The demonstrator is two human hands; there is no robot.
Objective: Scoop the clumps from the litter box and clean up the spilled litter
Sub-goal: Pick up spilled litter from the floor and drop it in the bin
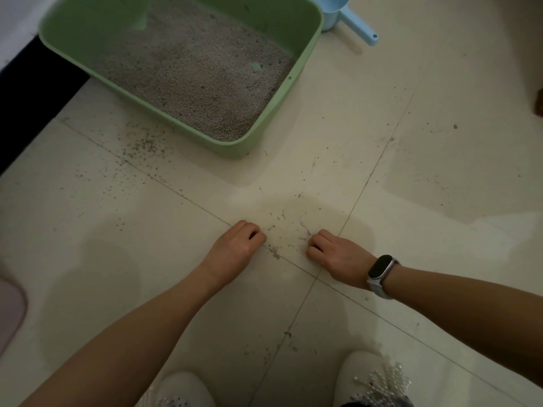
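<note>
Your left hand (239,245) and right hand (335,257) rest knuckles-up on the tiled floor (440,177), fingers curled under — whether either grip pinches any grains, cannot tell. Spilled litter (282,230) lies between them, more at (141,148) beside the green litter box (264,118). Blue scoop (349,22) sits behind the box.

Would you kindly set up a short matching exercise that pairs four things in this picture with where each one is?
Things:
1. litter box
2. blue scoop
3. watch
4. spilled litter

Places:
A. on the right wrist
B. scattered on the floor tiles left of the box's near corner
C. on the floor behind the box's far right corner
D. on the floor ahead of both hands, holding grey litter

Pairs: 1-D, 2-C, 3-A, 4-B
</note>
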